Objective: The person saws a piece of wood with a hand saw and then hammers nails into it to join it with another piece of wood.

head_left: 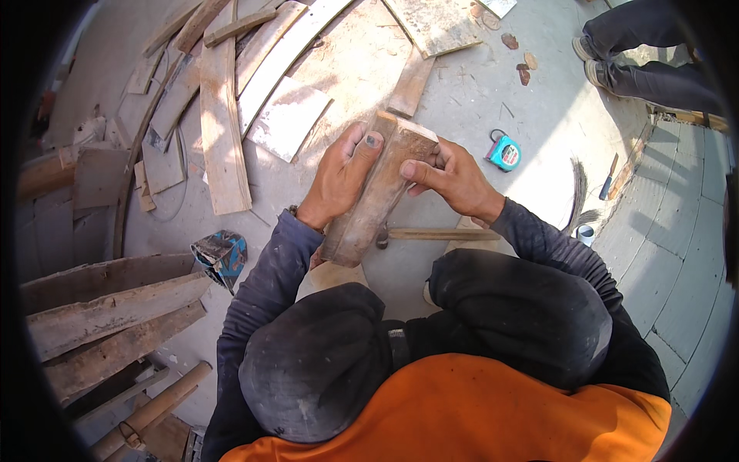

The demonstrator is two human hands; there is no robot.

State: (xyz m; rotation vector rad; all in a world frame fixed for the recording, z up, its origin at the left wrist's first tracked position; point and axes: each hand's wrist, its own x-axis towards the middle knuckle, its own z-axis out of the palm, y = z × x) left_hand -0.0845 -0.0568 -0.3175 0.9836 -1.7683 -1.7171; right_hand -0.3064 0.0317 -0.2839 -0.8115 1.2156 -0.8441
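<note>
A short, thick length of wood (368,202), possibly of joined boards, is held tilted above the floor between my knees. My left hand (339,173) grips its left side, thumb laid along the upper face near the far end. On the opposite side, my right hand (454,181) holds the far right edge, with its thumb on top and the other fingers partly hidden behind. Beneath the wood lies a hammer (443,233) with a wooden handle, its dark head close to the wood's lower right side.
Loose boards (223,123) lie at the far left; more planks (115,312) are stacked near left. By my left forearm sits a crumpled blue-black bag (222,256). Rightward are a teal tape measure (505,154), dark strands (577,196) and a dark-handled blade (606,185). Another person's legs (639,58) show far right.
</note>
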